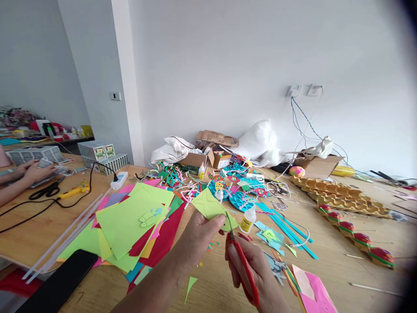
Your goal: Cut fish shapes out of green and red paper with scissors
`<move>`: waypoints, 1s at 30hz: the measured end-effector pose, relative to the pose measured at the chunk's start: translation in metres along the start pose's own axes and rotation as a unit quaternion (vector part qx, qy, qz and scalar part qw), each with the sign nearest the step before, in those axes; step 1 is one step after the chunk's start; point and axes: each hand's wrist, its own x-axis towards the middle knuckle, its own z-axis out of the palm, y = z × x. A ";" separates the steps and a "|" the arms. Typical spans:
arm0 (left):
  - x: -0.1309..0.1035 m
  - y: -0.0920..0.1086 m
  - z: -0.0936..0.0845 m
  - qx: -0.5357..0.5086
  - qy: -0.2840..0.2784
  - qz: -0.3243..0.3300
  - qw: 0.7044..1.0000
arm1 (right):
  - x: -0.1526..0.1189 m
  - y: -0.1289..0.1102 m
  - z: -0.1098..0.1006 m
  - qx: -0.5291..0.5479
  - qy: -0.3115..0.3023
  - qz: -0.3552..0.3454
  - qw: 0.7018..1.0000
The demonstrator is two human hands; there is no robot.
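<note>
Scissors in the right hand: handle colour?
Red. The scissors handles show in the head view, the only one here.

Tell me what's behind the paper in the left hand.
Behind the paper, a small white bottle shows, its base seemingly part hidden. Whatever else the paper and left hand cover cannot be seen.

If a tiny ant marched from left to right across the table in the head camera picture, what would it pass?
Black scissors → yellow glue gun → white power strip → the person's left hand → red-handled scissors → the strip of red-topped bumps.
</note>
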 end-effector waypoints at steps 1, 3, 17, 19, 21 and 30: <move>0.000 -0.001 0.000 0.003 0.002 0.001 1.000 | 0.000 0.000 0.000 -0.003 -0.002 0.002 1.000; 0.000 -0.002 -0.001 0.011 0.002 0.004 1.000 | 0.002 -0.001 -0.001 -0.009 -0.008 0.005 1.000; 0.002 -0.004 -0.008 0.011 -0.001 -0.003 1.000 | 0.003 -0.003 -0.005 -0.050 -0.040 -0.005 0.998; 0.003 -0.006 -0.009 0.013 -0.013 -0.002 1.000 | 0.003 -0.003 -0.006 -0.056 -0.045 -0.007 0.997; 0.004 -0.008 -0.011 0.018 -0.020 0.004 1.000 | 0.003 -0.001 -0.007 -0.060 -0.050 -0.007 0.997; 0.007 -0.010 -0.019 0.007 -0.049 0.014 0.999 | 0.004 0.002 -0.008 -0.099 -0.061 -0.025 0.993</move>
